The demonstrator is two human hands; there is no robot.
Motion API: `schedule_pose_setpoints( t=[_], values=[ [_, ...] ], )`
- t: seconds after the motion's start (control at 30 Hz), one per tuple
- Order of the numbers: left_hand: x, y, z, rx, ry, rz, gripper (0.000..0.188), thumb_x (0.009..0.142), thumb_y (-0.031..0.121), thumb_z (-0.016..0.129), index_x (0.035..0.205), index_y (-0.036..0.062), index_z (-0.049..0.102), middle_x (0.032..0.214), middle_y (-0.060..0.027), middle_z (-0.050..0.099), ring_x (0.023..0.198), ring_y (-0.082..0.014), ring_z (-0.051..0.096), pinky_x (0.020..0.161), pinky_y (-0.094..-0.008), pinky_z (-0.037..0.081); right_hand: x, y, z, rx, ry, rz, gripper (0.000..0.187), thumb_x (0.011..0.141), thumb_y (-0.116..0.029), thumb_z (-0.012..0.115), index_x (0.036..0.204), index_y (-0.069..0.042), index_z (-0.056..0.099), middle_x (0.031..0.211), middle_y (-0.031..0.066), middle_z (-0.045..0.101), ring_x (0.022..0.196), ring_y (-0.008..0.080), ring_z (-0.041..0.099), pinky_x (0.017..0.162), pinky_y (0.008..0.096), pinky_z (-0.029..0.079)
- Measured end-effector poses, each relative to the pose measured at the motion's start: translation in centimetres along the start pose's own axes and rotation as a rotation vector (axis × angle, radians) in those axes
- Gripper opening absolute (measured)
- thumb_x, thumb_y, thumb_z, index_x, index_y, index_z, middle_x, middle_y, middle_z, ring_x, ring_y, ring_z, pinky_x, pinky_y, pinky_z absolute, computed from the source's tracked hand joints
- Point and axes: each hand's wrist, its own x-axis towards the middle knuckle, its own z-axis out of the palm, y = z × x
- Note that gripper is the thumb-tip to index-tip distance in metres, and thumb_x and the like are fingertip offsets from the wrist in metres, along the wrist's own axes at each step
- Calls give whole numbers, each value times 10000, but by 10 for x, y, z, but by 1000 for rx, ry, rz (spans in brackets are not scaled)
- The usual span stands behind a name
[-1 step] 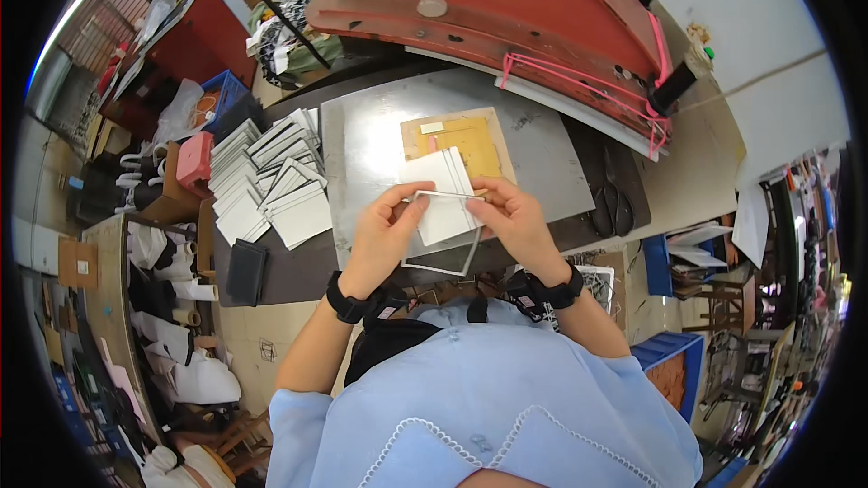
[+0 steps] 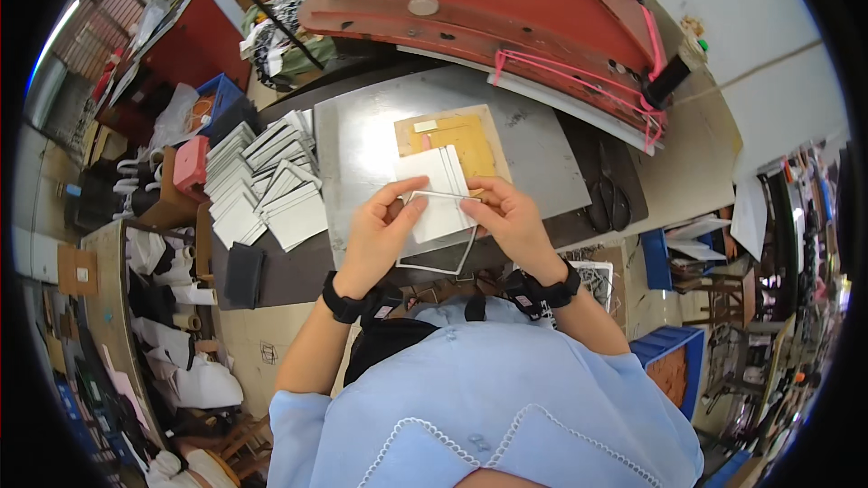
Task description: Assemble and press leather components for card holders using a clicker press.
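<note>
Between my hands hangs a thin, pale rectangular frame (image 2: 430, 267), little more than a narrow outline with an open middle. My left hand (image 2: 382, 230) pinches its upper left corner between thumb and fingers. The upper right part is pinched the same way by my right hand (image 2: 517, 228). Just behind and under the frame, flat white pieces (image 2: 432, 164) with dark edges lie overlapping on a yellow board with a wooden rim (image 2: 479, 140). That board rests on a grey metal plate (image 2: 357, 140).
Loose white dark-edged pieces (image 2: 237, 172) are heaped left of the plate, with a black block (image 2: 243, 275) nearer me. Black-handled scissors (image 2: 609, 203) lie at the right. A large red machine beam (image 2: 488, 0) with pink cord crosses the far side. A blue crate (image 2: 674, 361) stands at lower right.
</note>
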Motion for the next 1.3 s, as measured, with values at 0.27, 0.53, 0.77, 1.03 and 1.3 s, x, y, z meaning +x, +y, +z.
schedule_pose_setpoints(
  t=[0.27,0.53,0.77,1.03,1.3],
  values=[
    [9,-1,-3,-277,-290,105,625,842,-114,388,1459,-22,436,1391,-158,533,1226,-223,559,1071,-308,392,-38,-19,-46,-55,78,-99,140,963,-105,631,1032,7,678,871,47,700,783,79,644,665,213,490],
    [16,15,-12,11,61,-6,247,974,193,645,1014,-47,689,515,-9,570,440,-62,519,443,-202,377,-132,-52,-151,-603,130,173,207,889,-124,683,1010,44,693,854,86,715,770,138,679,706,283,534],
    [12,29,-17,-363,-215,-308,279,993,256,623,815,41,629,445,57,428,353,-13,294,368,-203,214,-124,-32,-148,-901,328,38,273,924,-162,642,1156,-22,677,961,102,720,812,138,664,743,291,517],
    [-11,17,-24,-231,-159,-263,285,960,254,674,896,-19,723,538,63,477,473,-26,364,470,-204,284,-26,-20,-15,-83,-139,27,442,987,-185,608,1384,-39,481,925,53,687,710,74,601,636,206,470],
    [-58,-28,-70,-137,14,-110,274,964,140,649,1205,14,616,796,30,613,719,-31,511,646,-209,417,-10,2,21,-202,-278,139,295,981,-155,594,1249,-32,580,903,19,681,739,54,581,646,201,459]
  ],
)
